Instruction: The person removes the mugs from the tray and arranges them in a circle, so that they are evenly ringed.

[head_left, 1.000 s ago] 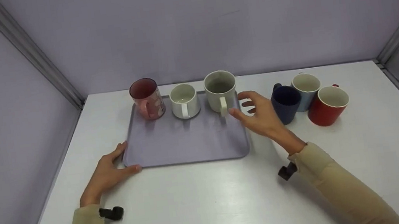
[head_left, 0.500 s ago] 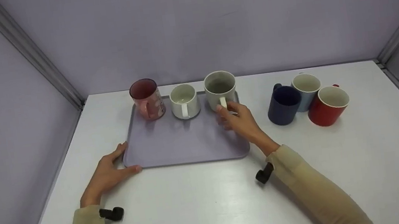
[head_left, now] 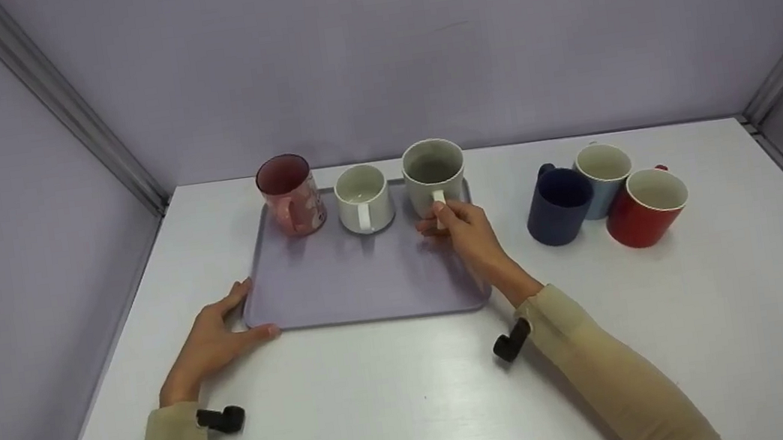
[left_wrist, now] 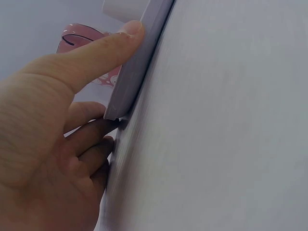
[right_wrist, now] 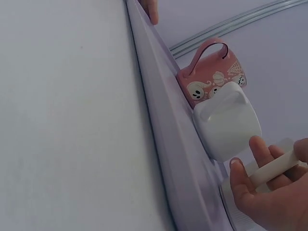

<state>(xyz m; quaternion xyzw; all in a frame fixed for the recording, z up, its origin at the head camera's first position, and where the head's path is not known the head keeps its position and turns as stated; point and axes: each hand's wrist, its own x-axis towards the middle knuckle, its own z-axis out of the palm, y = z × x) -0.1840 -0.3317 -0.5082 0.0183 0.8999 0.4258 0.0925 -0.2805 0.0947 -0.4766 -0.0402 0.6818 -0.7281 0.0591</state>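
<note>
My right hand (head_left: 470, 234) pinches the handle of a tall off-white mug (head_left: 424, 184); in the right wrist view the fingers go round that handle (right_wrist: 273, 169). This mug stands upright at the back right of a lilac tray (head_left: 355, 285). My left hand (head_left: 215, 342) holds the tray's front left corner, thumb on the front edge and fingers at the left side. A smaller white mug (head_left: 365, 204) stands in the middle of the tray's back row. Left of it is a pink mug (head_left: 301, 213) with ghost and pumpkin prints. All three handles face forward.
On the white table (head_left: 355, 406), right of the tray, a dark blue mug (head_left: 556, 217), a light blue mug (head_left: 603, 190) and a red mug (head_left: 637, 219) stand close together. Lilac panels (head_left: 369, 49) enclose the back and sides.
My right hand has come left from beside the dark blue mug to the off-white mug's handle and taken hold of it. The left hand, tray and mugs have stayed in place.
</note>
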